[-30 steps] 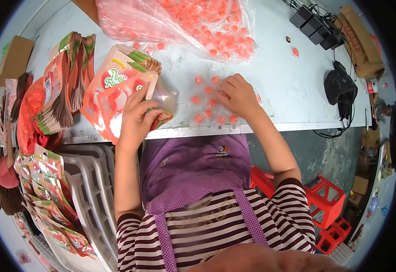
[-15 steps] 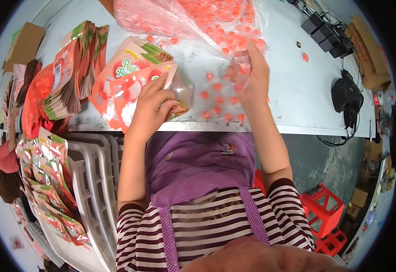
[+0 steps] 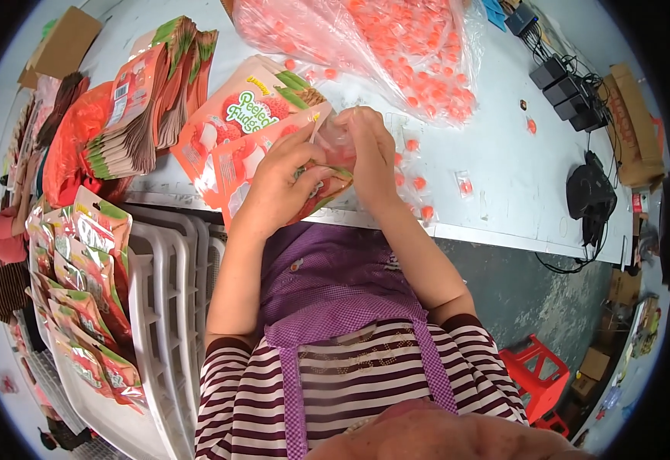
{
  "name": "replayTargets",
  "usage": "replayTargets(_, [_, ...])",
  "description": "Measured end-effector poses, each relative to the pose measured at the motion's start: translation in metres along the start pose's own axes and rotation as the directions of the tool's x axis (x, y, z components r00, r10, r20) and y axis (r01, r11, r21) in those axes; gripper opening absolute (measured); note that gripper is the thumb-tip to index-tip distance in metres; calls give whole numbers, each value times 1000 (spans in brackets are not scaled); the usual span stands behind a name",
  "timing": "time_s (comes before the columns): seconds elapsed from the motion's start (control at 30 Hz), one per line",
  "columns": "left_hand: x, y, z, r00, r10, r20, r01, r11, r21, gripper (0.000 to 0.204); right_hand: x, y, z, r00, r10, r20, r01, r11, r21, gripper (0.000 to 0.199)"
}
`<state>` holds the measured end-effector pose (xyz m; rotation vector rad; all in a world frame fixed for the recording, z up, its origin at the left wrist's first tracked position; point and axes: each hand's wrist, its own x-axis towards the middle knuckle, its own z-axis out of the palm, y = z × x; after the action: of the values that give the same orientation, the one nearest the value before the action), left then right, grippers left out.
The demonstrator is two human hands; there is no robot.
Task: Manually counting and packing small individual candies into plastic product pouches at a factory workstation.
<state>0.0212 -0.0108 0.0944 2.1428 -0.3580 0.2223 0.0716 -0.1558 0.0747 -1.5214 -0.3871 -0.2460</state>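
Left grip (image 3: 281,182) is closed on the pink pouch (image 3: 233,172), which lies at the near edge of the worktop (image 3: 504,199), left of centre, with its open mouth facing right. Right grip (image 3: 373,157) is positioned at that mouth, fingers drawn together; whether they hold anything cannot be determined. The worktop spans the far half of the scene. Pale plastic trays (image 3: 149,337) stand at near left. A clear bag (image 3: 297,34) of red wrapped pieces occupies the far side. A fanned pouch stack (image 3: 139,107) sits at far left. Red-and-green pouches (image 3: 90,291) stand in the leftmost tray. Loose wrapped pieces (image 3: 419,183) lie just right of the right grip.
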Motion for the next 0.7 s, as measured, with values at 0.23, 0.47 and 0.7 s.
replayTargets(0.23, [1,-3,-3,1000,-2,-4,2,998,69,16,-12,4,-4,999,-36,-8,36,995,91,22])
replayTargets(0.47, [-10,23,-14,993,-116,34,120,971,-208,13,-25,-1,-27,910,-310,275,338,939,-59,31])
replayTargets(0.7, [-34,22,-21,995,-67,74,81,975,-205,12,-37,-33,-35,879,7,476,75,985,-153,24])
